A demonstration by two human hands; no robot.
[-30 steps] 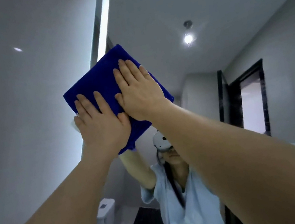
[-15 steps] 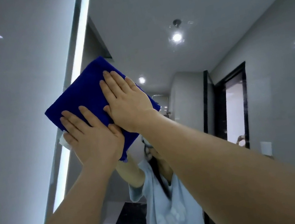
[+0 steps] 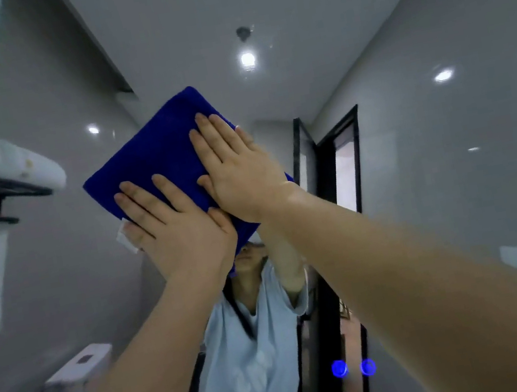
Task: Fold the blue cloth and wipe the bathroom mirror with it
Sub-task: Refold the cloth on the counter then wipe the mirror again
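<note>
Blue cloth [image 3: 153, 155], folded square, lies flat on the mirror [image 3: 412, 134], one corner toward 12 o'clock; left hand [image 3: 177, 231] and right hand [image 3: 240, 178] press it, fingers spread flat.

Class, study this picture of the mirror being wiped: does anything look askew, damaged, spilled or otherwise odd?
Only a small thing: a white tag sticks out from under the folded cloth at its lower left edge, beside the left hand. Both hands, the right included, lie flat on the cloth against the mirror. No spill or damage shows.
</note>
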